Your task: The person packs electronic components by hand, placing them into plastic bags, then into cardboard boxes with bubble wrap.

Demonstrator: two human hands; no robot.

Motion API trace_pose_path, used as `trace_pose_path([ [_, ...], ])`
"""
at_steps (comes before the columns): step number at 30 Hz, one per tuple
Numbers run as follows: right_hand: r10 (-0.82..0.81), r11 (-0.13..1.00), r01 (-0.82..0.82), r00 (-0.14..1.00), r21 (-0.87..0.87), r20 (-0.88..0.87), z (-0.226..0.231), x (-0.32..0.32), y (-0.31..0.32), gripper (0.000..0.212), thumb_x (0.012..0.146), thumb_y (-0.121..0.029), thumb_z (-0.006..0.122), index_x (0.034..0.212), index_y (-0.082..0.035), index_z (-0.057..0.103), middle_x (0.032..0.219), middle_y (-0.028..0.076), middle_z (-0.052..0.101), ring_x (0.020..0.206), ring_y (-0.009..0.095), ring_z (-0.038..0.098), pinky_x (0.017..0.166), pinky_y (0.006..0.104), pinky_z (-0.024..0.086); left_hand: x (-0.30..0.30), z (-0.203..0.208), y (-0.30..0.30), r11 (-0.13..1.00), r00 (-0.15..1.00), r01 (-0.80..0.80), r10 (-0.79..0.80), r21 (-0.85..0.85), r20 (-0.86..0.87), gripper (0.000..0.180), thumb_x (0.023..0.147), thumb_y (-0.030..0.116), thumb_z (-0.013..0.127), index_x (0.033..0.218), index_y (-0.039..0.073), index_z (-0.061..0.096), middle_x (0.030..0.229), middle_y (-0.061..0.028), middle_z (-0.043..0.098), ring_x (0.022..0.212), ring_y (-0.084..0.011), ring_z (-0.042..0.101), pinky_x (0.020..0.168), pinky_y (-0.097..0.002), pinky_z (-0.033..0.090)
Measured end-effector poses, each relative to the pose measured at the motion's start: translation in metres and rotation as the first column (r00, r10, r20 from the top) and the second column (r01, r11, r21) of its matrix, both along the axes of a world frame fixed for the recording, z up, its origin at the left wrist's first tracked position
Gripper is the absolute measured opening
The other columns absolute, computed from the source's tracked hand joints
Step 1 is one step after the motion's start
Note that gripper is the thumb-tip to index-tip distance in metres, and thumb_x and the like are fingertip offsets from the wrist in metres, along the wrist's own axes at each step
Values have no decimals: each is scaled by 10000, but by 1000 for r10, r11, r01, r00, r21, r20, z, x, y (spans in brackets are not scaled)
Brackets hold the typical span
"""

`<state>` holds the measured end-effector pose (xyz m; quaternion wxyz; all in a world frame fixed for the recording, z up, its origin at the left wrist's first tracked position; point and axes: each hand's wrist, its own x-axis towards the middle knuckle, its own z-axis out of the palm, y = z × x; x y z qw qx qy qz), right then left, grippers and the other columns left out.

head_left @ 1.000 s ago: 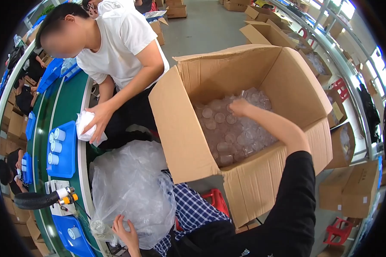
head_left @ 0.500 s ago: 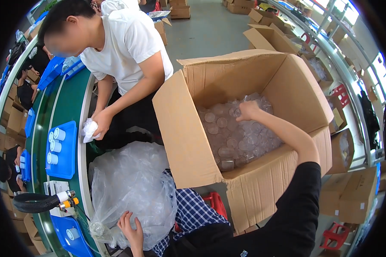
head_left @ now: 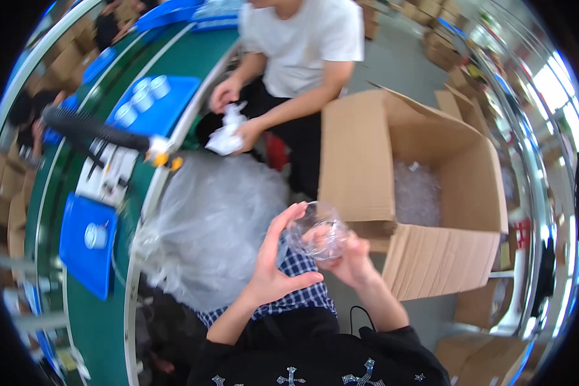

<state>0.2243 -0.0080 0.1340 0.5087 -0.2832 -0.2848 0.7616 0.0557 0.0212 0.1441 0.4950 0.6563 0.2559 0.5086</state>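
A clear plastic cup (head_left: 315, 219) is held up in front of my body. My right hand (head_left: 354, 262) grips it from the right, with the fingers partly visible through its wall. On the cup's other side, my left hand (head_left: 270, 273) is open, thumb and fingers spread apart. Its fingertips come close to the cup's upper edge; whether they touch cannot be told. To the right, the large open carton (head_left: 357, 161) contains several similar clear cups (head_left: 418, 196). Beside my left arm lies a big translucent plastic bag (head_left: 219, 225), its contents blurred.
Along the left runs a green conveyor (head_left: 90, 325). On it are a blue tray (head_left: 77, 260) with one white cup (head_left: 96, 236) and another blue tray (head_left: 180, 96) with several cups. A black hose (head_left: 96, 128) arches above. Across from me, a person (head_left: 302, 38) handles white film (head_left: 228, 132).
My right hand has come out of the carton with a clear cup and moved in front of me. My left hand has risen from beside the bag to the cup. The view has shifted.
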Motion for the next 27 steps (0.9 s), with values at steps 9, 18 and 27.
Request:
trace_pose_path([
  [9,367,920,-391,865,1,341,-28,-166,19,339,885,-222,552,1138,1,520,630,-81,397,494,15,309,436,167,223,-153,-41,-82,741,754,-503,628,-445,194,663,696,107,690,1256,4,351,1145,-121,516,1113,-225,503,901,-318,427],
  [18,75,977,-148,916,-156,-394,-44,-176,192,349,929,-283,429,627,-137,334,516,-50,237,398,63,190,386,219,189,-244,-88,-167,337,347,-796,935,-503,78,563,753,61,652,1239,7,372,1067,-117,526,996,-203,541,863,-294,429],
  [27,239,949,-274,947,-154,-213,-55,-231,198,374,919,-238,462,579,-165,325,472,-58,223,363,59,183,349,218,166,-251,-99,-165,273,309,-784,951,-558,32,618,735,24,676,1252,31,336,1093,-123,528,962,-181,535,850,-291,433],
])
